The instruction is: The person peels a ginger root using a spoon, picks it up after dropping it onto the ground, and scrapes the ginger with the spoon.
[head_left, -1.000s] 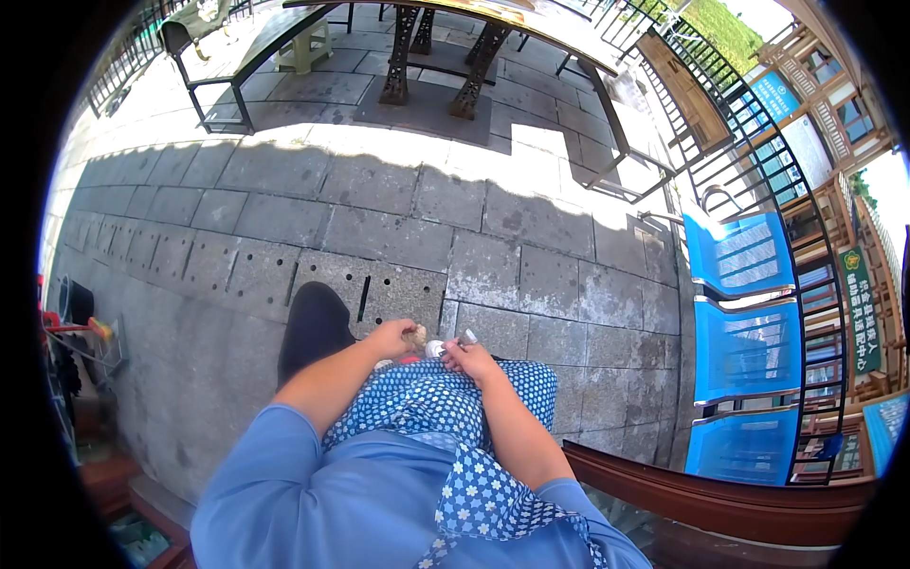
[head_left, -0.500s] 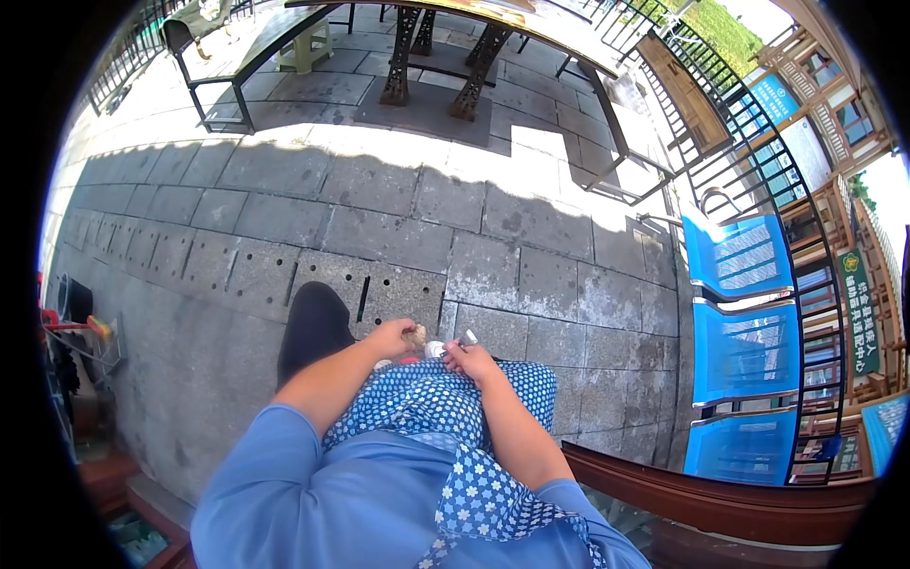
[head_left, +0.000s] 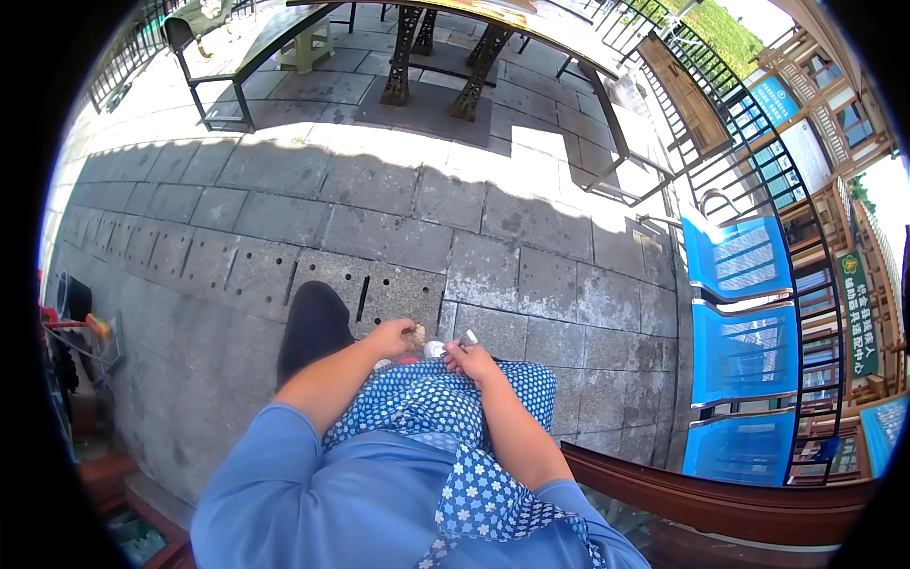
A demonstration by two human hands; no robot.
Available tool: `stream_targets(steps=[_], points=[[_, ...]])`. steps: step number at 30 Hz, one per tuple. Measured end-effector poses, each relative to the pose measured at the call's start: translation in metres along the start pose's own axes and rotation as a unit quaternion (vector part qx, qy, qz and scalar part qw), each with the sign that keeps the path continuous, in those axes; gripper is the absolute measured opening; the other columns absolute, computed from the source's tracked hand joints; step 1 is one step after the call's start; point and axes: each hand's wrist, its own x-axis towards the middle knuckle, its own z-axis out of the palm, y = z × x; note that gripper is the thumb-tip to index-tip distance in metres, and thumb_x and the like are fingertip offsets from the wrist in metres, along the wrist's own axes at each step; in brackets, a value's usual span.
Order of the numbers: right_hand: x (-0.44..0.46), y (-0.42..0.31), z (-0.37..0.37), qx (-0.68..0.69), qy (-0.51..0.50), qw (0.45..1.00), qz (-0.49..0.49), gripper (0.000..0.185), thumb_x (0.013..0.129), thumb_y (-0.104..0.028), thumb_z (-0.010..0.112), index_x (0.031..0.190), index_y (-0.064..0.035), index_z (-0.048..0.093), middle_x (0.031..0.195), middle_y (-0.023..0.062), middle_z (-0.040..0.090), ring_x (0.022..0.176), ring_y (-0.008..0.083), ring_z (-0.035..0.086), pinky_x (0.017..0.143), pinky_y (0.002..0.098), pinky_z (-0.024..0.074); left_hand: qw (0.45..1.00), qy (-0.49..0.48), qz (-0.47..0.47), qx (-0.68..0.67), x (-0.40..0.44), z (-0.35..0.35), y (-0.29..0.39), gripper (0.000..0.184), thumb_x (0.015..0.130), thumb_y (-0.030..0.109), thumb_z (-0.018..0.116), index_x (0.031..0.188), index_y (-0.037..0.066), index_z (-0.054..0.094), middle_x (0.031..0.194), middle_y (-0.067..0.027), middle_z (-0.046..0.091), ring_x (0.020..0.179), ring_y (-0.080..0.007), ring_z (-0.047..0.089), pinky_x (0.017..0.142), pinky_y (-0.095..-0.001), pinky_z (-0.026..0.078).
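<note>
Over the lap, my left hand [head_left: 391, 338] is closed on a small beige lump [head_left: 418, 335]. To its right my right hand [head_left: 468, 362] has its fingers wrapped round a small white-ended tool [head_left: 470, 337]. A white round item [head_left: 434, 349] lies between the two hands, close to the right fingers. Just below, a bit of something red [head_left: 409, 360] shows at the edge of the blue patterned apron [head_left: 408, 396]. The fingertips are small in view, and the tool's lower part is hidden by the right hand.
A dark shoe [head_left: 315, 327] rests on grey paving [head_left: 379, 232]. Blue metal seats [head_left: 744, 351] line a black railing at the right. A long table [head_left: 493, 11] and benches stand ahead. At the far left is a cart [head_left: 100, 327] with red parts.
</note>
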Motion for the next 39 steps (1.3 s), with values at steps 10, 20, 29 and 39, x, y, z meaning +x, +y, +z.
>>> stream_targets(steps=[10, 20, 29, 39], points=[[0.0, 0.001, 0.0, 0.004, 0.011, 1.0, 0.011, 0.033, 0.086, -0.032, 0.051, 0.099, -0.003, 0.06, 0.084, 0.0078, 0.062, 0.066, 0.0116, 0.056, 0.06, 0.0222, 0.0436, 1.0, -0.013, -0.012, -0.005, -0.003, -0.003, 0.005, 0.045, 0.063, 0.013, 0.07, 0.105, 0.006, 0.057, 0.103, -0.0134, 0.059, 0.097, -0.0258, 0.057, 0.083, -0.0316, 0.044], [0.001, 0.002, 0.0, 0.0, 0.013, 1.0, 0.014, 0.033, 0.086, -0.032, 0.051, 0.099, -0.0029, 0.06, 0.085, 0.0083, 0.063, 0.066, 0.0121, 0.057, 0.06, 0.0224, 0.0437, 1.0, -0.007, -0.006, -0.006, 0.0, 0.0, -0.001, 0.044, 0.063, 0.014, 0.071, 0.104, 0.005, 0.057, 0.103, -0.0132, 0.06, 0.097, -0.026, 0.057, 0.083, -0.0319, 0.044], [0.002, 0.003, -0.001, -0.005, 0.017, 1.0, 0.019, 0.032, 0.086, -0.032, 0.051, 0.096, -0.0029, 0.061, 0.084, 0.0083, 0.062, 0.066, 0.0124, 0.057, 0.059, 0.0225, 0.0437, 1.0, -0.007, -0.012, -0.009, 0.001, 0.001, -0.002, 0.043, 0.062, 0.013, 0.071, 0.102, 0.005, 0.057, 0.101, -0.0133, 0.06, 0.094, -0.0258, 0.058, 0.081, -0.0322, 0.045], [0.003, 0.004, 0.0, -0.002, 0.021, 1.0, 0.013, 0.033, 0.085, -0.032, 0.052, 0.093, -0.0008, 0.062, 0.081, 0.0085, 0.062, 0.064, 0.0129, 0.057, 0.058, 0.0229, 0.0438, 1.0, 0.005, -0.001, -0.009, 0.006, 0.006, -0.012, 0.041, 0.062, 0.013, 0.07, 0.099, 0.004, 0.057, 0.097, -0.0147, 0.061, 0.091, -0.0268, 0.058, 0.079, -0.0325, 0.045]])
